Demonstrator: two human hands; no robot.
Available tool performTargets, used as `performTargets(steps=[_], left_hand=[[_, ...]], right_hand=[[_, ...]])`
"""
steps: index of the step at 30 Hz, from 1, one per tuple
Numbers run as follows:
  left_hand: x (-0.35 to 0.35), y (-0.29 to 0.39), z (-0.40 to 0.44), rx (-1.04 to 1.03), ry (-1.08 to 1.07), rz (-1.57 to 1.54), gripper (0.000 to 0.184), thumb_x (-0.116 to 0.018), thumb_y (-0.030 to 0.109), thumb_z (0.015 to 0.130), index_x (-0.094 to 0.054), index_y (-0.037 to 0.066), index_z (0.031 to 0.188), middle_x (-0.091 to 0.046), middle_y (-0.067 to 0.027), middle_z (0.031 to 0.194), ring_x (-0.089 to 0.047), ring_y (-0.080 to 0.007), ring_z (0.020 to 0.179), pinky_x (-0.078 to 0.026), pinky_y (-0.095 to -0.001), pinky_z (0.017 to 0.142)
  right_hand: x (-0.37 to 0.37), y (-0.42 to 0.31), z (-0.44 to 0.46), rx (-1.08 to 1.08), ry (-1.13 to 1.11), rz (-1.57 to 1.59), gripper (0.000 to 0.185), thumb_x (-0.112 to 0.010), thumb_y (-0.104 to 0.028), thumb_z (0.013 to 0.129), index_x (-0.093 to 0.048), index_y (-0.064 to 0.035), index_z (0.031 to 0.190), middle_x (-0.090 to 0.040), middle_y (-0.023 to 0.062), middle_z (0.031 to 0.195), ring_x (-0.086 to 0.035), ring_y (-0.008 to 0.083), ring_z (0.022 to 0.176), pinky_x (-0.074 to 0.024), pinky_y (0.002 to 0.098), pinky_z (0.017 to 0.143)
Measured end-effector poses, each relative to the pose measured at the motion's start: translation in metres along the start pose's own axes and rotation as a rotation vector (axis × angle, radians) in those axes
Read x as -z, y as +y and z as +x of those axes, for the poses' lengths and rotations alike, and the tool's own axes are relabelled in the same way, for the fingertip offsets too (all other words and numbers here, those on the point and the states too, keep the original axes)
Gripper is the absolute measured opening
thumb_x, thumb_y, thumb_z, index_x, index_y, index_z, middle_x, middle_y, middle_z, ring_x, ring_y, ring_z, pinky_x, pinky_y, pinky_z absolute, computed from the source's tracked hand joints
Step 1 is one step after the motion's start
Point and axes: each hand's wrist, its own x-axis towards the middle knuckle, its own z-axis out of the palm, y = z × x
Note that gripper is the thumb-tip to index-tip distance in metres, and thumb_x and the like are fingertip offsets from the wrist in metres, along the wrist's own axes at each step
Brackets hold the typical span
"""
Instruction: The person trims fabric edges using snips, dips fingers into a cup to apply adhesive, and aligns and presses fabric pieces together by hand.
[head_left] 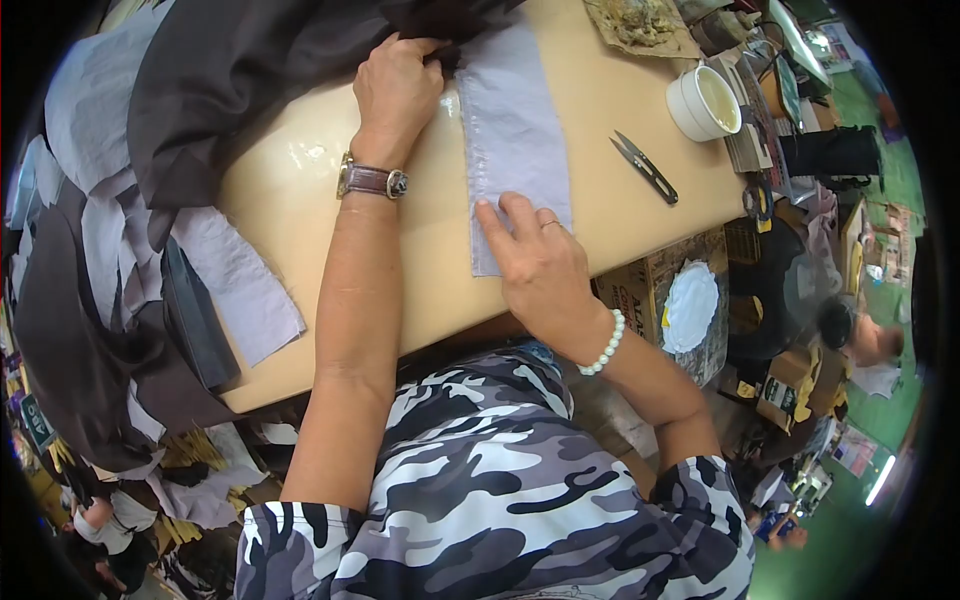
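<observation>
While the right hand [545, 275], open, pressed the pale lavender cloth strip [515, 130] flat on the cream tabletop [600, 130], the left hand [398, 90] curled at the dark brown satiny fabric [215, 90], grip unclear. Step looked like flattening; next move likely called for even, light tension.

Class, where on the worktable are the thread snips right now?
In the head view, the thread snips lie on the right side of the tabletop, just below the white tub and right of the lilac fabric strip.

The top edge crops the dark cloth [230, 85]; a person [868, 342] at right is blurred.
</observation>
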Motion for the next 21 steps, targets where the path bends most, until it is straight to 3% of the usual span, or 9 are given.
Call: performTargets(steps=[4, 7, 10, 16, 19, 21], left_hand=[[-0.006, -0.007, 0.0, -0.056, 0.054, 0.017, 0.025, -0.056, 0.01, 0.075, -0.073, 0.013, 0.094, -0.065, -0.0133, 0.096, -0.062, -0.0348, 0.086, -0.049, -0.0416, 0.08], [-0.005, -0.007, 0.001, -0.064, 0.049, 0.019, 0.025, -0.057, 0.011, 0.075, -0.072, 0.012, 0.094, -0.065, -0.0139, 0.096, -0.062, -0.0352, 0.086, -0.049, -0.0414, 0.08], [0.001, -0.001, 0.0, -0.013, 0.0, -0.012, 0.026, -0.056, 0.011, 0.075, -0.072, 0.012, 0.095, -0.065, -0.0144, 0.098, -0.062, -0.0352, 0.087, -0.049, -0.0415, 0.081], [0.002, 0.003, 0.001, 0.02, -0.008, -0.041, 0.027, -0.056, 0.016, 0.073, -0.072, 0.01, 0.094, -0.065, -0.0143, 0.099, -0.062, -0.0356, 0.086, -0.05, -0.0409, 0.08], [0.006, 0.006, 0.002, 0.044, -0.033, -0.034, 0.029, -0.056, 0.02, 0.072, -0.072, 0.01, 0.093, -0.065, -0.0146, 0.1, -0.062, -0.036, 0.086, -0.05, -0.0402, 0.081], [0.01, 0.008, 0.003, 0.085, -0.072, -0.074, 0.031, -0.057, 0.023, 0.071, -0.072, 0.009, 0.095, -0.066, -0.0158, 0.1, -0.062, -0.0358, 0.087, -0.049, -0.0397, 0.08]], right_hand=[[0.0, -0.015, -0.018, 0.111, -0.023, -0.214, 0.033, -0.054, -0.007, 0.072, -0.059, 0.0071, 0.101, -0.052, 0.0143, 0.113, -0.053, 0.0253, 0.08, -0.0474, 0.0335, 0.065], [0.012, -0.021, -0.031, 0.13, -0.091, -0.146, 0.039, -0.052, -0.001, 0.071, -0.058, 0.0011, 0.11, -0.051, 0.0155, 0.117, -0.055, 0.0304, 0.09, -0.049, 0.0346, 0.073], [0.015, -0.007, -0.024, 0.02, -0.095, 0.196, 0.039, -0.051, -0.001, 0.071, -0.058, 0.0002, 0.11, -0.051, 0.0157, 0.115, -0.055, 0.0304, 0.094, -0.0484, 0.037, 0.075], [-0.004, -0.004, 0.0, -0.083, 0.011, 0.085, 0.042, -0.051, 0.0, 0.07, -0.059, -0.0006, 0.111, -0.053, 0.0155, 0.11, -0.054, 0.0294, 0.089, -0.0464, 0.0382, 0.071], [-0.003, -0.015, -0.018, -0.023, 0.066, 0.054, 0.039, -0.05, -0.008, 0.075, -0.057, 0.0017, 0.112, -0.052, 0.0134, 0.112, -0.052, 0.0279, 0.083, -0.0437, 0.0357, 0.067], [-0.001, -0.02, -0.034, -0.043, 0.076, 0.181, 0.036, -0.052, -0.003, 0.072, -0.061, 0.001, 0.107, -0.052, 0.0136, 0.114, -0.053, 0.0278, 0.089, -0.0452, 0.0364, 0.07]])
